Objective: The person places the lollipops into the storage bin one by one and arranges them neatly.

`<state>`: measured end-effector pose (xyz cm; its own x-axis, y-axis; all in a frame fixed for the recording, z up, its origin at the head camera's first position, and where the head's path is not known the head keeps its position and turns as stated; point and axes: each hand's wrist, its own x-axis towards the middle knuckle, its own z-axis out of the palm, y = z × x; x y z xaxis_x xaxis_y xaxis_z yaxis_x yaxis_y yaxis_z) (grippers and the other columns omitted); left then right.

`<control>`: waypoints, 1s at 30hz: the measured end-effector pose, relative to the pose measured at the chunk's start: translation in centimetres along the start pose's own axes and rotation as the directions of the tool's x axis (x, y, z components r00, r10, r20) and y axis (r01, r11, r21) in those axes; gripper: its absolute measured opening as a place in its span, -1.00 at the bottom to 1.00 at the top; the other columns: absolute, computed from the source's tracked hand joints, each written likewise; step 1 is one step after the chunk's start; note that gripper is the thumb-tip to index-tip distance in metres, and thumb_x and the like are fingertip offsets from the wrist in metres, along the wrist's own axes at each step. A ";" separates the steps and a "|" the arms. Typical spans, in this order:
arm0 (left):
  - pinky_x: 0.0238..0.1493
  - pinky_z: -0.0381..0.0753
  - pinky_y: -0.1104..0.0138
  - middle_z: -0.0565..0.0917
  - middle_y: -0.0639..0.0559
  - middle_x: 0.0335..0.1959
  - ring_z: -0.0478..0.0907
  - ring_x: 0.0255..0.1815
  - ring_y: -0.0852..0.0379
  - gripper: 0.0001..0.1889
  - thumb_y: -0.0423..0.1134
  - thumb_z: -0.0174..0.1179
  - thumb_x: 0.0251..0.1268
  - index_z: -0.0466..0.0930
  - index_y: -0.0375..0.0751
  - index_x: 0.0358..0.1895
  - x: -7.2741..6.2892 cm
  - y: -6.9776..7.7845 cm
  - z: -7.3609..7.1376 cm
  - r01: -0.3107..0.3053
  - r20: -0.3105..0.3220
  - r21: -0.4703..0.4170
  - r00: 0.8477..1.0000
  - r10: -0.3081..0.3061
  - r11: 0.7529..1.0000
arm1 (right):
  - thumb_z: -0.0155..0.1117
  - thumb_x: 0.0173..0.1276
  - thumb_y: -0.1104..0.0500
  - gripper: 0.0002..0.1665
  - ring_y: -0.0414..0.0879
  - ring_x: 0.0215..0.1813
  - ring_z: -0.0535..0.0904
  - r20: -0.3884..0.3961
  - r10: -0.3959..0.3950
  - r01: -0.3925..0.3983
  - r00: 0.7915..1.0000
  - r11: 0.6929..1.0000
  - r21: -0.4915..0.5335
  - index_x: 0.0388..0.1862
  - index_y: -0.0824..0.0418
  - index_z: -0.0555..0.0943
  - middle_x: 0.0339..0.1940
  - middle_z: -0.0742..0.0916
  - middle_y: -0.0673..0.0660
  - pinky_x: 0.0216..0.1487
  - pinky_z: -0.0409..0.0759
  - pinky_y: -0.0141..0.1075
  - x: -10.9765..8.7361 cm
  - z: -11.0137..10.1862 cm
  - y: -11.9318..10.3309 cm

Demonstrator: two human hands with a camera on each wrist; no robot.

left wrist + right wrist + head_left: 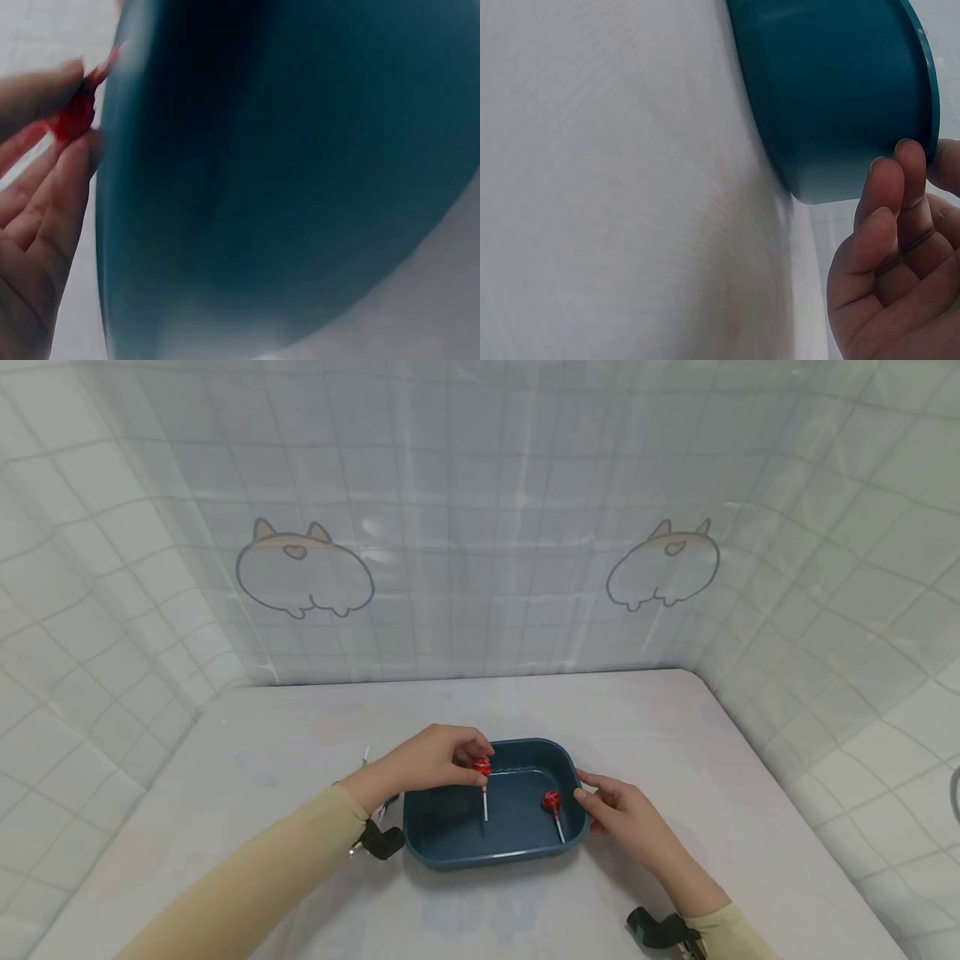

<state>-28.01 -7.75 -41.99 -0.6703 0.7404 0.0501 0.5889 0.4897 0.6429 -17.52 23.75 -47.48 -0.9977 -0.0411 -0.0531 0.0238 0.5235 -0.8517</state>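
Red lollipop [483, 765], pinched in left hand [435, 757], stick-down over tray [495, 860]; right hand [626, 820] pinches tray, best held steady.

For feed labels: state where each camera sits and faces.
Head: worn on the head, facing forward and down at the tray; left hand, right hand and sleeves show.
Left wrist: worn there, facing the tray and held lollipop; left hand shows.
Right wrist: worn there, facing the tray's outside; right hand shows.
Wrist views share the tray.
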 end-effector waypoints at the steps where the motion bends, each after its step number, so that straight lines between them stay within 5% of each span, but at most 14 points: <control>1: -0.06 0.62 0.38 0.70 0.30 -0.13 0.63 -0.17 0.40 -0.57 -0.10 0.44 0.19 0.62 -0.03 0.13 0.1 0.1 0.1 0.002 0.009 0.007 1.000 -0.002 1.000 | 0.29 0.43 -0.03 -0.44 0.01 -0.44 0.57 0.002 0.002 -0.002 1.000 1.000 0.000 0.35 0.10 0.53 -0.51 0.64 0.08 -0.42 0.58 -0.26 0.0 0.0 0.0; 6: -0.07 0.62 0.37 0.70 0.31 -0.13 0.63 -0.17 0.42 -0.56 -0.07 0.40 0.24 0.65 -0.07 0.17 0.4 0.4 -0.2 0.013 0.069 0.027 0.997 -0.014 1.000 | 0.29 0.43 -0.02 -0.44 0.01 -0.44 0.57 0.011 0.005 -0.005 1.000 1.000 0.008 0.35 0.11 0.53 -0.51 0.64 0.08 -0.41 0.58 -0.26 -0.1 0.2 -0.1; 15: -0.10 0.62 0.38 0.70 0.35 -0.29 0.65 -0.23 0.39 -0.63 -0.06 0.41 0.22 0.71 -0.14 0.04 2.4 2.0 -0.9 -0.061 0.084 -0.001 0.995 0.061 0.998 | 0.30 0.43 -0.02 -0.44 0.00 -0.44 0.58 0.008 0.006 -0.006 1.000 1.000 0.011 0.34 0.12 0.53 -0.51 0.65 0.08 -0.41 0.60 -0.26 0.0 0.2 -0.3; 30: -0.17 0.60 0.50 0.68 0.30 -0.32 0.62 -0.27 0.40 -0.78 -0.16 0.47 0.15 0.72 -0.02 -0.15 6.2 2.7 1.6 -0.063 0.196 0.073 0.979 0.048 0.995 | 0.31 0.41 -0.04 -0.44 -0.01 -0.45 0.57 -0.003 0.027 -0.027 1.000 1.000 0.003 0.34 0.09 0.54 -0.52 0.65 0.07 -0.40 0.60 -0.25 0.1 0.5 -0.2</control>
<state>-29.81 -1.13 -41.19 -0.5399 0.8388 -0.0702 0.6615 0.4743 0.5809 -17.55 23.23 -47.54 -0.9969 -0.0244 -0.0744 0.0508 0.5215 -0.8518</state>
